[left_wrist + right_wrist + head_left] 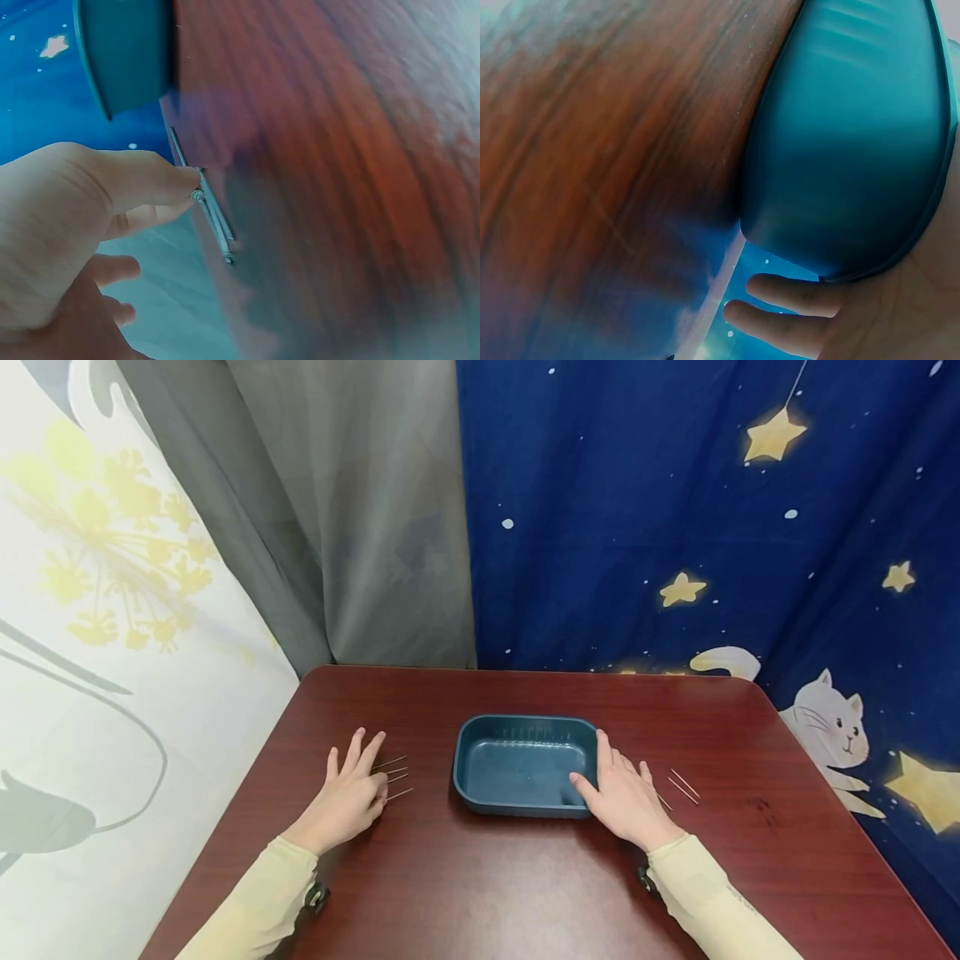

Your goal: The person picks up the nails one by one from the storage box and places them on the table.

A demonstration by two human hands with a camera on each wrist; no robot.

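Observation:
A blue-green rectangular tray (525, 768) stands upright on the table in the head view, its inside bare. My right hand (626, 797) grips its right end, thumb over the rim and the other fingers along the outer wall. To the tray's left, my left hand (348, 802) is low over several thin metal rods (401, 793). In the left wrist view its thumb and index finger (161, 180) pinch at one rod, seen end-on, while more rods (214, 206) lie just beyond. The remaining fingers are spread. Their exact kind is too small to tell.
More thin rods (683, 791) lie on the table right of the right hand, one partly behind it. The dark red wooden table (510, 885) ends at grey (390, 527) and blue star-patterned curtains (600, 527). A pale patterned cloth (112, 710) hangs along the left side.

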